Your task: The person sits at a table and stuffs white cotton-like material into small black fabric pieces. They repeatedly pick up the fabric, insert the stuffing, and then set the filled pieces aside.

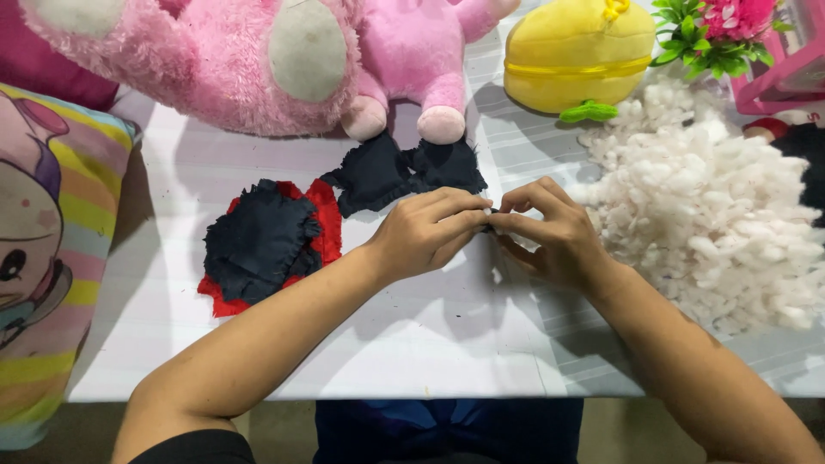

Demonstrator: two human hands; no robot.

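Note:
My left hand (430, 232) and my right hand (550, 232) meet over the middle of the white table (258, 352). Both pinch one small dark piece (491, 225) with a bit of white stuffing at their fingertips; most of it is hidden by the fingers. A large heap of white stuffing (713, 206) lies just right of my right hand. Two dark fabric pieces (404, 172) lie just beyond my left hand. A stack of dark fabric on red fabric (266, 245) lies to the left.
Pink plush toys (258, 60) sit along the table's far edge, a small pink one (421, 60) among them. A yellow plush (576, 56) and artificial flowers (718, 26) stand at the back right. A striped cushion (51, 241) leans at the left.

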